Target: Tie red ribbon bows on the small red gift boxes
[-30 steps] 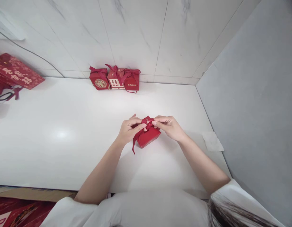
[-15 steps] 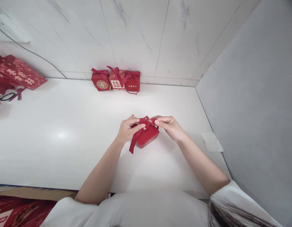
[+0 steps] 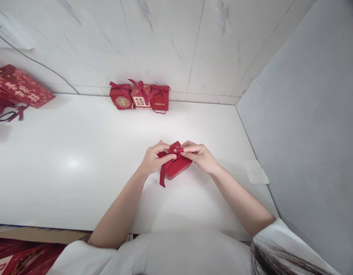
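Observation:
A small red gift box (image 3: 179, 167) sits on the white table in front of me, turned at an angle. Red ribbon (image 3: 163, 176) is at its top, one tail hanging down over the left side. My left hand (image 3: 155, 157) is closed in a pinch on the ribbon at the box's left, thumb over the top. From the other side, my right hand (image 3: 199, 156) pinches a loop of the same ribbon above the middle of the box. The fingertips of both hands nearly meet, and they partly hide how the ribbon crosses.
Three red boxes with bows (image 3: 139, 97) stand against the tiled wall. Larger red boxes (image 3: 23, 86) and a black scissor handle (image 3: 6, 116) lie at far left. A white paper (image 3: 256, 172) is near the right wall; a carton (image 3: 41, 233) of red packages stands below left.
My right hand has moved left and inward, bringing the ribbon loop over the middle of the box. The hanging tail has shifted slightly right; my left hand stays nearly in place.

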The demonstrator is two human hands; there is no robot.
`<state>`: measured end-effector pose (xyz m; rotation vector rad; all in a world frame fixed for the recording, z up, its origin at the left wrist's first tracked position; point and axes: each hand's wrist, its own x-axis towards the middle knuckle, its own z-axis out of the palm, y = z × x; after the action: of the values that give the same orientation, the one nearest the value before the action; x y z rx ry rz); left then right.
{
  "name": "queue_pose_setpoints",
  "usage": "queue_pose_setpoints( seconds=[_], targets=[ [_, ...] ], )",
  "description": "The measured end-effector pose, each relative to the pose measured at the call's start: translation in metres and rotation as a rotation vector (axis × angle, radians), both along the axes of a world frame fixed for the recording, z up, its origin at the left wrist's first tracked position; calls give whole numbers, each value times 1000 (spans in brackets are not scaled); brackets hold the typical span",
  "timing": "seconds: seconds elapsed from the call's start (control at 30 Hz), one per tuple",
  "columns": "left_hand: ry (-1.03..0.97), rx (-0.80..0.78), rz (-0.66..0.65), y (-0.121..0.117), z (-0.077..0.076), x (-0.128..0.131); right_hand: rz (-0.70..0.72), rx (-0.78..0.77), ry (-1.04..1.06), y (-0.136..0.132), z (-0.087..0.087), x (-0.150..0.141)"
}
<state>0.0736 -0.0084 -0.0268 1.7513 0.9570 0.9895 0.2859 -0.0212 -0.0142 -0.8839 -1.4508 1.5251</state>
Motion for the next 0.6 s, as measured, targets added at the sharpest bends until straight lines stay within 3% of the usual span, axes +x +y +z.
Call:
queue_pose_setpoints(
  seconds=[0.27, 0.37, 0.6],
  targets=[
    [0, -79, 4, -5, 2, 1, -107, 111, -142, -3, 1, -4],
    [-14, -137, 17, -6, 2, 0, -84, 56, -82, -3, 3, -3],
    [6, -72, -52, -1, -1, -4, -28, 99, -126, -2, 4, -3]
  ],
)
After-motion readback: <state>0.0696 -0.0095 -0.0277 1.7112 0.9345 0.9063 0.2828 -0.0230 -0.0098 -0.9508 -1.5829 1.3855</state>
